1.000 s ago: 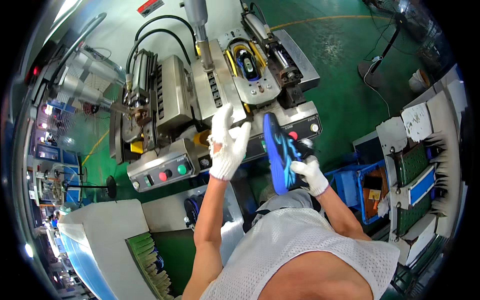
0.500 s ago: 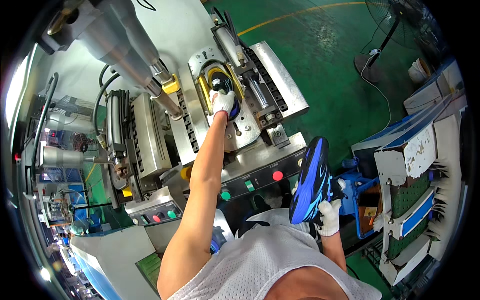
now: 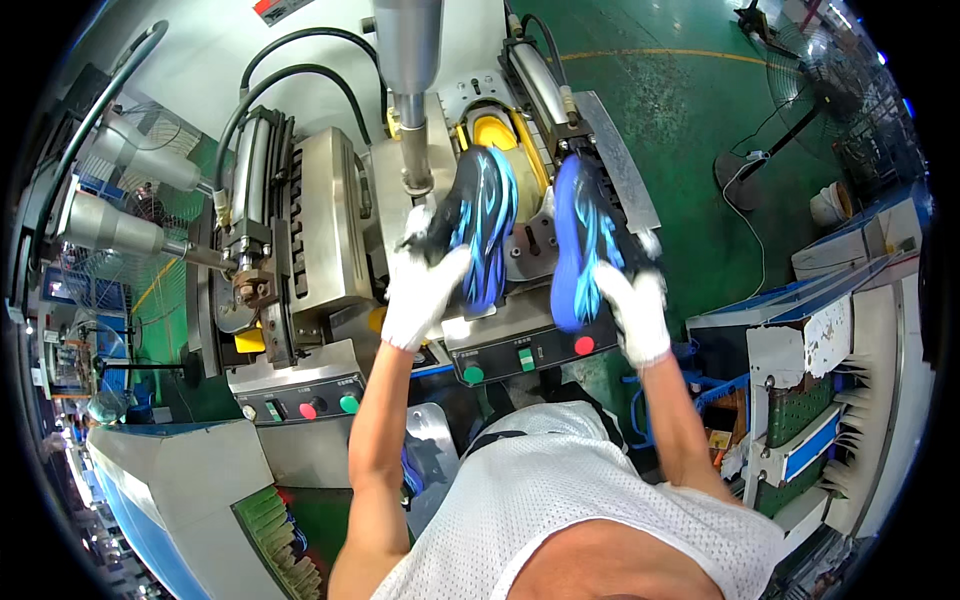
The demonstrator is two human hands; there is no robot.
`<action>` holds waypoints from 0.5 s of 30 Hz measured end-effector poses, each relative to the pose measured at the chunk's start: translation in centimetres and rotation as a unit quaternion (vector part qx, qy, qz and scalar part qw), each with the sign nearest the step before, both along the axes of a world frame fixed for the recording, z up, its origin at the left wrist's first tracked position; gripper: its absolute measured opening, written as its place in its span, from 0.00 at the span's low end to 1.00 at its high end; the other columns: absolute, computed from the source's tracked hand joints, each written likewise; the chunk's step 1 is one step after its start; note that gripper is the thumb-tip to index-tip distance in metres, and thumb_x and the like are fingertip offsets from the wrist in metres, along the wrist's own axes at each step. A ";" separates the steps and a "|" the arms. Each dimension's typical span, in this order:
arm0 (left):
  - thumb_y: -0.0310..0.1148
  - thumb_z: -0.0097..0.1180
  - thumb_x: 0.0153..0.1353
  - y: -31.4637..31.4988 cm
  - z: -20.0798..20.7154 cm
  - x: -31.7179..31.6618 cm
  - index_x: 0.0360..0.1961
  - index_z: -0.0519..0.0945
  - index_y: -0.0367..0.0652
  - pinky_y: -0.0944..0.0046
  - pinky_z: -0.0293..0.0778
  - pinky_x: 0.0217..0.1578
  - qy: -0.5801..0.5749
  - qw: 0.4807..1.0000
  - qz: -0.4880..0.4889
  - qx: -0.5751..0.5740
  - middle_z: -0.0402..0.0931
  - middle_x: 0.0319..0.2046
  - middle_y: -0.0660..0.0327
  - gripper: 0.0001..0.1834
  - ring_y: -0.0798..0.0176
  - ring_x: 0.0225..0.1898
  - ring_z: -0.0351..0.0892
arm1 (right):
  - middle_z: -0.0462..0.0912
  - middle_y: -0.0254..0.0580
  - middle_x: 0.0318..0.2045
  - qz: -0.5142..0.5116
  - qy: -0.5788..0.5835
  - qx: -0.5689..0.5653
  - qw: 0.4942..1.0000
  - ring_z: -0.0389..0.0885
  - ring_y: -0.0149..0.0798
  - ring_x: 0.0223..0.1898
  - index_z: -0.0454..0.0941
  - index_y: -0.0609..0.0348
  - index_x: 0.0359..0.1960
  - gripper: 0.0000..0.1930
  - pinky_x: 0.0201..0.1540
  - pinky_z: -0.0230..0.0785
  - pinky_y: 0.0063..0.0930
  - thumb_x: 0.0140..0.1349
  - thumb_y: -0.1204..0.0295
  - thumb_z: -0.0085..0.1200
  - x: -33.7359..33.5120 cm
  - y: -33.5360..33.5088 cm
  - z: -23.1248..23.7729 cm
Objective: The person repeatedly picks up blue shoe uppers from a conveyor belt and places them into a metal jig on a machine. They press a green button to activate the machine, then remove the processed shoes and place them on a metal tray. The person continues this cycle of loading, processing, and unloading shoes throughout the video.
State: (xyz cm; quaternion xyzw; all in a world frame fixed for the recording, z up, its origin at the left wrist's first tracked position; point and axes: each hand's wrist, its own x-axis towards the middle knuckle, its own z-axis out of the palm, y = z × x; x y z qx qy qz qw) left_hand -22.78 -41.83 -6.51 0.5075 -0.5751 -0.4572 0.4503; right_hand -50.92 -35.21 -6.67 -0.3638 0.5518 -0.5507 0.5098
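My left hand, in a white glove, is closed round a blue and black sports shoe with light-blue streaks. A matching shoe is gripped by my right hand, also gloved in white. Both shoes are held side by side, a small gap between them, above the front of a metal pressing machine. Behind them shows the machine's yellow-lined cradle, with no shoe in it. My gloved fingers are partly hidden behind the shoes.
A vertical metal piston stands just left of the shoes. Below is a control panel with red and green buttons. A second press station is at left. On the right are a brush-edged rack and a standing fan.
My left hand has lifted its shoe out of the cradle and toward me. My right hand has raised the other shoe up and left, beside it. The view has shifted too.
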 end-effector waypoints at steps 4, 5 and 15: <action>0.41 0.66 0.59 12.2 1.4 6.5 0.62 0.78 0.41 0.57 0.72 0.58 -0.195 0.958 0.014 0.211 0.81 0.54 0.55 0.31 0.58 0.54 0.79 | 0.88 0.46 0.39 0.122 0.150 0.098 0.976 0.85 0.34 0.37 0.83 0.70 0.49 0.27 0.44 0.77 0.34 0.56 0.59 0.71 2.0 -16.2 -1.7; 0.41 0.66 0.57 14.7 0.8 7.2 0.64 0.75 0.42 0.56 0.70 0.61 -0.124 0.983 0.022 0.135 0.78 0.58 0.53 0.34 0.54 0.57 0.77 | 0.88 0.49 0.40 0.132 0.246 0.067 0.958 0.86 0.40 0.40 0.83 0.69 0.48 0.28 0.46 0.77 0.35 0.55 0.56 0.68 3.2 -20.0 -2.8; 0.57 0.67 0.54 36.5 -12.5 12.4 0.72 0.59 0.33 0.49 0.63 0.67 -0.269 0.802 0.248 0.471 0.66 0.67 0.38 0.54 0.37 0.67 0.68 | 0.82 0.55 0.55 0.086 0.639 0.031 0.764 0.81 0.52 0.57 0.85 0.60 0.48 0.30 0.59 0.74 0.44 0.57 0.44 0.57 9.4 -30.6 -15.4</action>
